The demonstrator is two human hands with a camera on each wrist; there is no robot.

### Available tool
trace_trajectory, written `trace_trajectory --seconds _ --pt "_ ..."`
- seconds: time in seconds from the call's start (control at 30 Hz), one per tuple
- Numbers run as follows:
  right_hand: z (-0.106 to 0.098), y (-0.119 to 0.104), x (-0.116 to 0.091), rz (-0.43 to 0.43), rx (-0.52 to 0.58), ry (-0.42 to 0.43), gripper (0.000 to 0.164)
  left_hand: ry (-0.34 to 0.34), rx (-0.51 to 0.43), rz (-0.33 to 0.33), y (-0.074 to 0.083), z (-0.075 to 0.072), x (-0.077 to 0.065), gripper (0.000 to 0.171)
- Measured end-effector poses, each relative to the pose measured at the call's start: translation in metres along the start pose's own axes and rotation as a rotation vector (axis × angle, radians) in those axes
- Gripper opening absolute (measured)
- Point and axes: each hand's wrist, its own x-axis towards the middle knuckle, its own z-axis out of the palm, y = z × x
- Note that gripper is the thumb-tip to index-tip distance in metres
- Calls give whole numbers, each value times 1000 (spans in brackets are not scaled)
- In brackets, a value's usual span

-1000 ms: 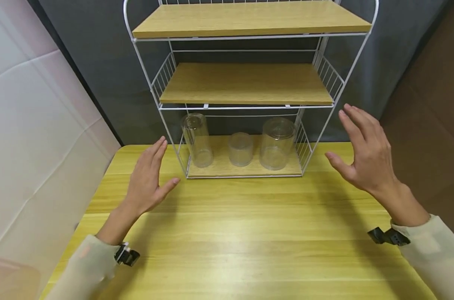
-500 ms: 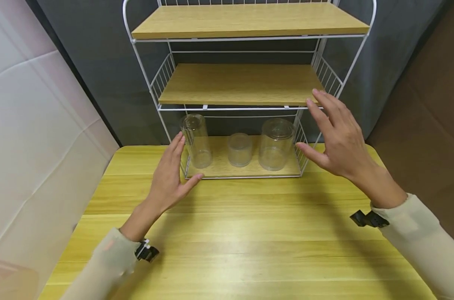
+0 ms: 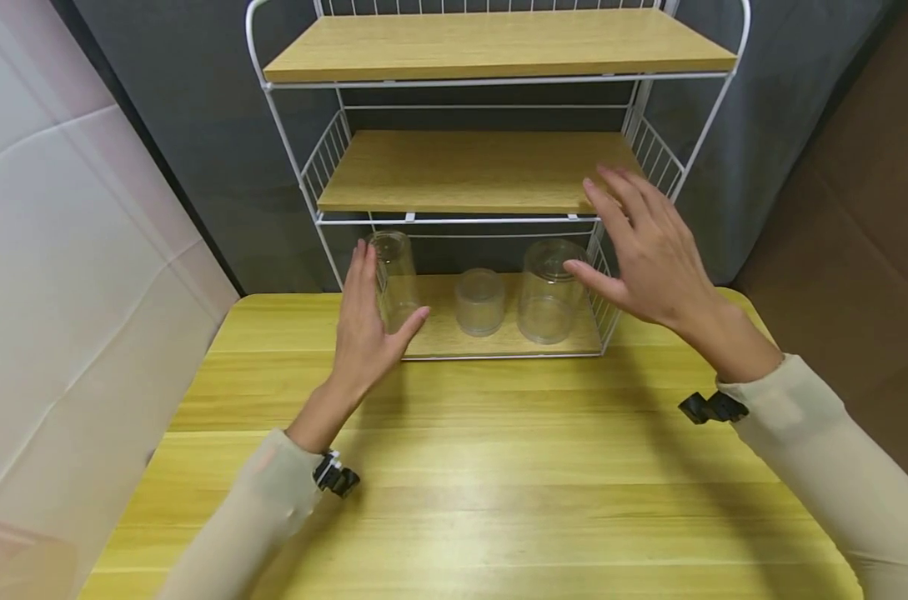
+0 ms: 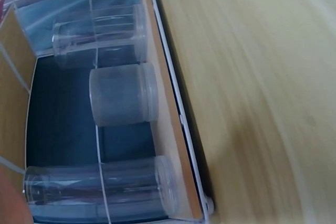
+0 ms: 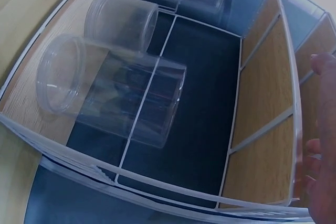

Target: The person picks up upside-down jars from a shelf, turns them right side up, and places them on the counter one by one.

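Three clear cylindrical containers stand on the bottom shelf (image 3: 454,343) of a rack: a tall narrow one (image 3: 401,271) at the left, a short one (image 3: 479,302) in the middle and a wide one (image 3: 545,304) at the right. My left hand (image 3: 367,329), fingers straight and thumb spread, is in front of the tall container and hides part of it in the head view. With fingers spread and nothing held, my right hand (image 3: 644,254) is raised before the right end of the middle shelf (image 3: 461,171). Its thumb overlaps the wide container there.
The white wire rack (image 3: 499,81) has wooden boards, and its top board (image 3: 499,42) reaches over the others. Dark cloth (image 3: 288,242) hangs behind it. A wooden table (image 3: 484,467) extends in front, with a white sheet (image 3: 86,275) along the left.
Both hands have moved inward and forward to the rack, the left rightward to the tall container, the right leftward across the rack's right post. The containers have not moved.
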Motion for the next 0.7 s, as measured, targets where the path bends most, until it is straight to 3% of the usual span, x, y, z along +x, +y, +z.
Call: trace_trajectory --seconds 0.37,0.7 --pt "8 4 1 2 -51 -42 88 70 15 -80 -5 15 19 107" --pt "16 5 -2 -11 -142 -51 87 85 -8 -209 -11 23 29 109"
